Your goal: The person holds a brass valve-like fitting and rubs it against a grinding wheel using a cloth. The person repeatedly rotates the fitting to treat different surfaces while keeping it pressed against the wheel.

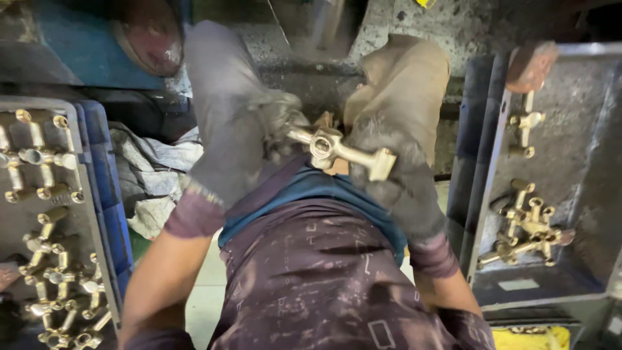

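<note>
Both my hands wear dirty grey work gloves. My left hand (240, 123) and my right hand (398, 149) grip one brass tap-body fitting (337, 150) between them, close to my chest. The fitting has a round open socket in its middle and arms going left and right. My left glove covers its left arm, and my right glove closes around its lower right end. Below the hands are my dark patterned shirt and its blue collar.
A grey metal tray (74, 194) on my left holds several brass fittings (48, 279). A grey metal tray (583, 194) on my right holds a smaller pile of brass fittings (528, 227). Crumpled cloth (152, 175) lies left of my arm. A dark machine base sits ahead.
</note>
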